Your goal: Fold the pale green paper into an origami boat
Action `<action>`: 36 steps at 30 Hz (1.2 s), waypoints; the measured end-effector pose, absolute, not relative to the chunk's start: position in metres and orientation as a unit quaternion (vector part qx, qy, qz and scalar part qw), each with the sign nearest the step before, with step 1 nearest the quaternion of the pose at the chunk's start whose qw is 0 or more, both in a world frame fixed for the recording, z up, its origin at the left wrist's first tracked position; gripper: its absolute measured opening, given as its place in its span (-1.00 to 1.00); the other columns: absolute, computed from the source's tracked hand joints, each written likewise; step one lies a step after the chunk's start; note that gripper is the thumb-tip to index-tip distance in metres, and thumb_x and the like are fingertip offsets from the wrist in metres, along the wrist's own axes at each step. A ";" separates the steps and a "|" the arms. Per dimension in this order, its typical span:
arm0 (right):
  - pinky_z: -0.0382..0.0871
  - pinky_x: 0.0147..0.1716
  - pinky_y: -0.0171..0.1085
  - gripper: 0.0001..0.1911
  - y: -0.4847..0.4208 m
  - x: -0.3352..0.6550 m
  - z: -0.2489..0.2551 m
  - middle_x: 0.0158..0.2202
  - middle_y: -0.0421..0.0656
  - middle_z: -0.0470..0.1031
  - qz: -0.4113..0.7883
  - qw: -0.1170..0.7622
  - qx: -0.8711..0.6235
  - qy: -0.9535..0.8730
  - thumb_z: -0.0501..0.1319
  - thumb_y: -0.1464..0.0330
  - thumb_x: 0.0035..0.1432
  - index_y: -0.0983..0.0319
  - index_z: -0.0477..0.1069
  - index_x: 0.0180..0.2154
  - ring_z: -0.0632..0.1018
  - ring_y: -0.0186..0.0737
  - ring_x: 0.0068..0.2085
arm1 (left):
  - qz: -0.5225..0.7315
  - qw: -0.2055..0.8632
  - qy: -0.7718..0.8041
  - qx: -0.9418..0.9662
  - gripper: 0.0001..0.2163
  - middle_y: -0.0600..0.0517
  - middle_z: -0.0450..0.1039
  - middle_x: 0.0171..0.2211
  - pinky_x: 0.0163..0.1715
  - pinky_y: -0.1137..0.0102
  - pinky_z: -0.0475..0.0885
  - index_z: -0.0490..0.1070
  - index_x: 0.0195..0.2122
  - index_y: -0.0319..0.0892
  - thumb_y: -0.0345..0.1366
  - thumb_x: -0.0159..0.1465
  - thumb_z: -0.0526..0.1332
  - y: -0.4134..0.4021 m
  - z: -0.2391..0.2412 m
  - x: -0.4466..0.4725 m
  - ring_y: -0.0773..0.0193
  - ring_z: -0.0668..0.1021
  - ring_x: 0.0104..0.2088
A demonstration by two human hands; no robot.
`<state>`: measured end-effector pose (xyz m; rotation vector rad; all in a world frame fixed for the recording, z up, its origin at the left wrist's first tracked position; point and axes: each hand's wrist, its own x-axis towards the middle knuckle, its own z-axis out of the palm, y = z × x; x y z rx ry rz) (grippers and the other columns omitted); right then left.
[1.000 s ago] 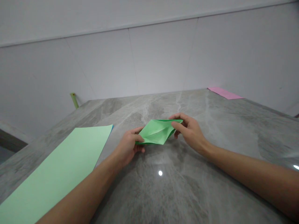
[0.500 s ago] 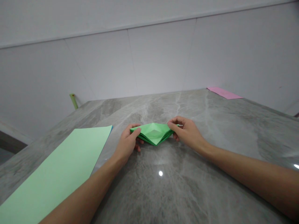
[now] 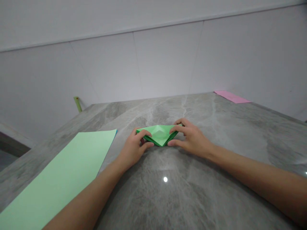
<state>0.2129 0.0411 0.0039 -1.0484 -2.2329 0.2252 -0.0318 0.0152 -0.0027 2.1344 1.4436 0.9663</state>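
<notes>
- The folded green paper (image 3: 158, 134) is lain mid-table (image 3: 216, 134), long axis left to right, its lower point aimed at the person.
- Its ends are pinched by the left hand (image 3: 134, 148) and right hand (image 3: 192, 139).
- A pale green sheet (image 3: 64, 179) is seen left, a pink sheet (image 3: 231, 96) far right, well apart.

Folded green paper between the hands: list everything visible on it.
The folded green paper is small and flattish, several stacked layers: lighter green on top, darker edges beneath. It tapers to a point toward the person, with a raised crease near its middle. It sits low at the grey marble table; contact is unclear. The left hand pinches its left end, the right hand its right end.
</notes>
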 end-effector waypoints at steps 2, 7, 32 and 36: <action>0.36 -0.12 -0.07 -0.80 0.041 0.214 0.003 -0.09 -0.06 0.35 0.045 0.304 -0.386 -0.870 0.38 0.33 -0.02 0.16 0.52 -0.28 0.41 -0.06 -0.09 | 0.330 0.172 0.510 0.775 -0.91 0.04 0.31 -0.25 -0.28 0.40 0.37 0.45 -0.28 -0.10 -0.37 0.17 0.23 0.017 -0.005 -0.033 0.33 0.42 -0.37; 0.35 -0.19 -0.11 -0.91 0.043 0.216 0.003 -0.14 -0.06 0.44 0.015 0.290 -0.352 -0.890 0.29 0.42 0.08 0.15 0.58 -0.40 0.43 -0.09 -0.15 | 0.317 0.126 0.490 0.802 -0.89 0.04 0.34 -0.30 -0.27 0.42 0.32 0.48 -0.35 -0.10 -0.41 0.22 0.18 0.019 -0.005 -0.036 0.29 0.42 -0.31; -0.27 0.20 0.14 -0.94 0.034 0.212 0.013 -0.39 -0.21 0.56 -0.037 0.205 -0.293 -0.933 0.22 0.40 0.16 0.22 0.48 -0.33 0.51 -0.19 -0.22 | 0.319 0.204 0.451 0.808 -0.88 0.18 0.32 -0.50 -0.46 0.50 0.25 0.37 -0.33 -0.14 -0.26 0.20 0.28 0.009 -0.004 -0.024 0.40 0.36 -0.49; -0.32 0.20 0.16 -0.86 0.032 0.212 0.012 -0.32 -0.20 0.58 -0.045 0.188 -0.272 -0.943 0.16 0.42 0.19 0.18 0.49 -0.24 0.52 -0.18 -0.20 | 0.317 0.157 0.414 0.839 -0.86 0.16 0.28 -0.52 -0.44 0.49 0.22 0.36 -0.44 -0.19 -0.30 0.22 0.27 0.008 -0.002 -0.025 0.40 0.33 -0.48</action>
